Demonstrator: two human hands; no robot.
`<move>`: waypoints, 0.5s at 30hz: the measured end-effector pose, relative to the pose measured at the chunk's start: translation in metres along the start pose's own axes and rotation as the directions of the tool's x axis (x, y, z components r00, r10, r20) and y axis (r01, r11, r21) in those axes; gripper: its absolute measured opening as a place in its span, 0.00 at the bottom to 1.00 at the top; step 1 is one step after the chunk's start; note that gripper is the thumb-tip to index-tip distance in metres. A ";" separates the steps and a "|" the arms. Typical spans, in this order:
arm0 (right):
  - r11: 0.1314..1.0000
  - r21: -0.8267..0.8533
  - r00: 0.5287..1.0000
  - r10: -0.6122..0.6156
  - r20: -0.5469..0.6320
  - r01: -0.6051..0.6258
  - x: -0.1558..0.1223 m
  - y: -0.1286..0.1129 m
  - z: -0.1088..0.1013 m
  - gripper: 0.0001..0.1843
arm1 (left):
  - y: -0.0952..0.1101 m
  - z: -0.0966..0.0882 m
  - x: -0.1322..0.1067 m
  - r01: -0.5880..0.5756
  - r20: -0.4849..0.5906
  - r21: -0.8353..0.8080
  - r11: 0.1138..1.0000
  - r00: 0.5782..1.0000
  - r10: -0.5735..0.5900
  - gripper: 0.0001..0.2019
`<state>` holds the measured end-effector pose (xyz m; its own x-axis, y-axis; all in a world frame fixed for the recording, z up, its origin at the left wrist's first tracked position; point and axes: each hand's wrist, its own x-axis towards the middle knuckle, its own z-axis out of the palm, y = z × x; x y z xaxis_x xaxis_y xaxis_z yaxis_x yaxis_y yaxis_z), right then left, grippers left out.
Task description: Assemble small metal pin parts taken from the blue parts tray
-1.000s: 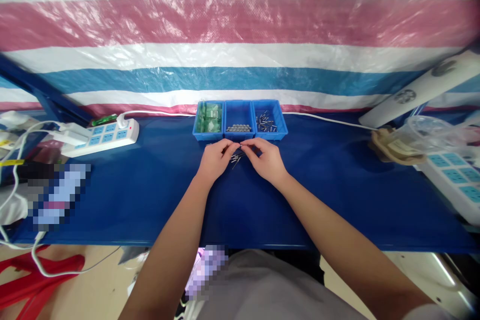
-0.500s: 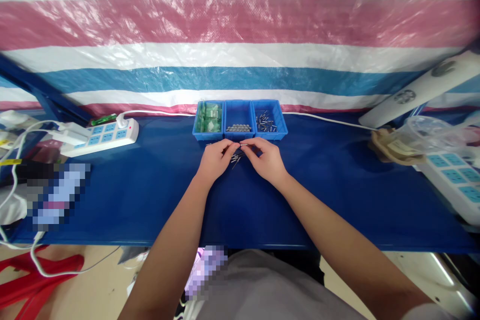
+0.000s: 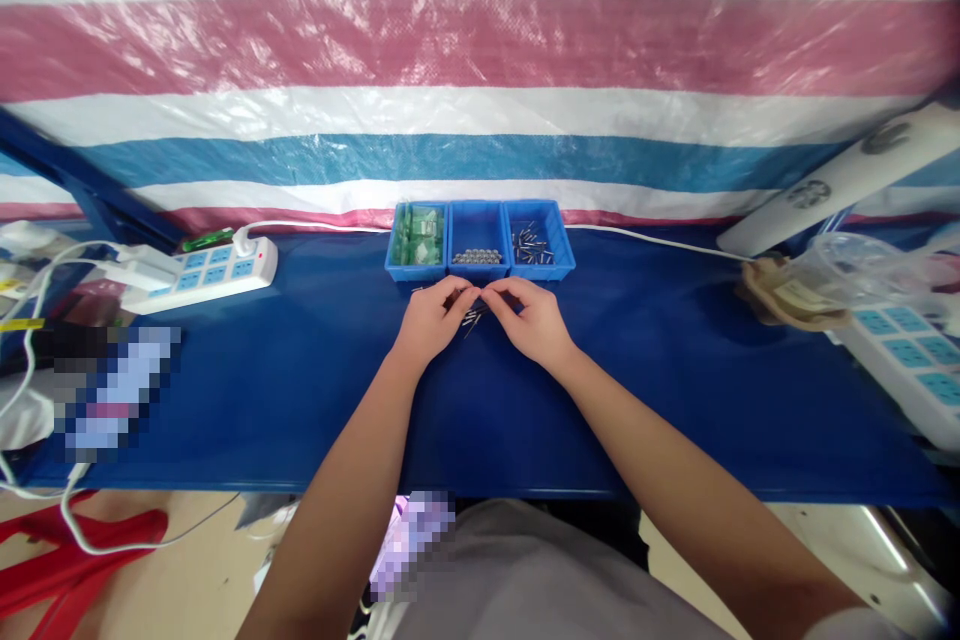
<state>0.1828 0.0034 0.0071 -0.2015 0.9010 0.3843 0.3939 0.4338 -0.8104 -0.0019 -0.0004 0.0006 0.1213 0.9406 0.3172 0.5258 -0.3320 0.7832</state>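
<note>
Fingertips meet in the middle, where my left hand (image 3: 437,318) and my right hand (image 3: 531,318) are both pinched closed. Whatever is between them is too small and covered to make out. Under and between the hands lies a small pile of thin metal pins (image 3: 472,319) on the blue table (image 3: 480,420). Just beyond my fingers stand three joined blue bins: the left bin (image 3: 416,273) holds green-tinted packets, the middle bin (image 3: 478,220) has rows of small round metal parts (image 3: 478,257), and the right bin (image 3: 541,273) contains loose metal pins (image 3: 531,245).
A white power strip (image 3: 217,272) with plugs and cables lies at the left, near a pixelated phone-like object (image 3: 124,390). On the right are a clear plastic cup (image 3: 847,270), another power strip (image 3: 911,350) and a white tube (image 3: 832,185). A striped sheet (image 3: 480,40) hangs behind.
The fingertips of both hands have come closer together, and the small metal piece seen at my right fingertips is now covered. The bins and pile look the same.
</note>
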 end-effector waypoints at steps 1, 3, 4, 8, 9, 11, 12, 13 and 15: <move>1.000 -0.006 1.000 0.003 0.009 -0.003 0.000 0.000 0.000 0.15 | -0.001 0.001 0.000 0.000 -0.004 -0.018 1.000 1.000 0.000 0.15; 1.000 -0.006 1.000 0.013 0.020 -0.013 0.001 0.001 -0.001 0.17 | -0.002 0.002 0.000 -0.006 -0.005 -0.047 0.999 1.000 0.006 0.14; 1.000 0.000 1.000 0.022 0.022 -0.022 0.001 0.001 -0.001 0.18 | -0.003 0.003 0.000 -0.009 -0.002 -0.058 0.998 1.000 0.009 0.13; 0.998 0.024 0.998 0.055 0.032 -0.056 0.001 0.002 -0.001 0.21 | -0.005 0.005 0.000 -0.017 0.006 -0.079 0.997 1.000 0.018 0.13; 0.998 0.029 0.998 0.057 0.033 -0.058 0.001 0.002 -0.001 0.22 | -0.005 0.005 0.000 -0.023 0.007 -0.079 0.997 1.000 0.024 0.13; 0.997 0.045 0.998 0.058 0.021 -0.059 0.001 0.000 -0.001 0.20 | -0.004 0.004 0.000 -0.036 0.012 -0.070 0.997 0.999 0.037 0.13; 0.997 0.055 0.998 0.054 0.013 -0.055 0.001 -0.001 0.000 0.18 | -0.004 0.003 0.000 -0.040 0.017 -0.058 0.997 0.999 0.041 0.14; 0.997 0.064 0.999 0.048 0.003 -0.048 0.001 -0.001 0.000 0.16 | -0.003 0.002 0.000 -0.041 0.023 -0.045 0.998 0.999 0.042 0.14; 0.997 0.067 1.000 0.027 -0.010 -0.026 0.001 -0.003 0.000 0.15 | -0.002 0.000 0.000 -0.040 0.032 -0.019 0.999 0.999 0.040 0.15</move>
<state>0.1818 0.0028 0.0095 -0.1813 0.9125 0.3667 0.3379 0.4080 -0.8482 -0.0027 0.0008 -0.0014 0.1691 0.9283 0.3312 0.5045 -0.3702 0.7800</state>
